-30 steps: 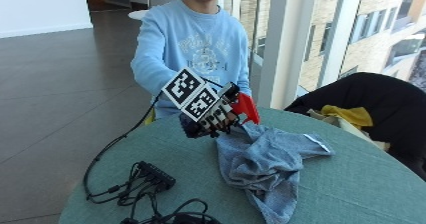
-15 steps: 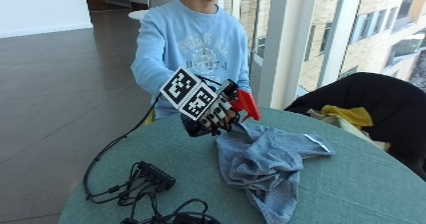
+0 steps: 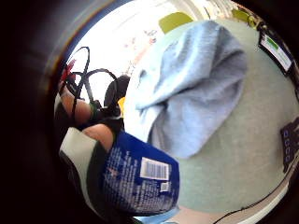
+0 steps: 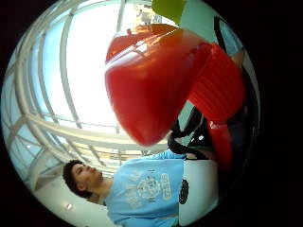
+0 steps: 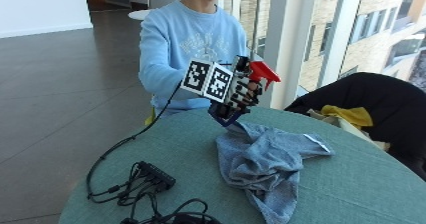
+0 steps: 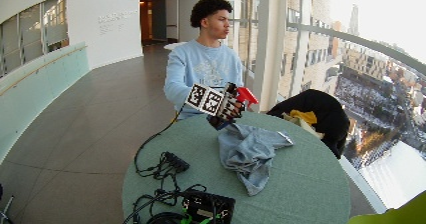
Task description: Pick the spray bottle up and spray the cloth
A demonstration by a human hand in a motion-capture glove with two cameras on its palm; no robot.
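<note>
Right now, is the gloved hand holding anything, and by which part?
Yes: the right hand holds the spray bottle raised above the cloth, its fingers wrapped around the neck just under the red spray head.

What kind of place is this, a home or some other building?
Probably an upper floor of an office or public building, not a home: tall glass walls look down on city buildings, a long open corridor runs behind, and the person works at a round green table.
</note>
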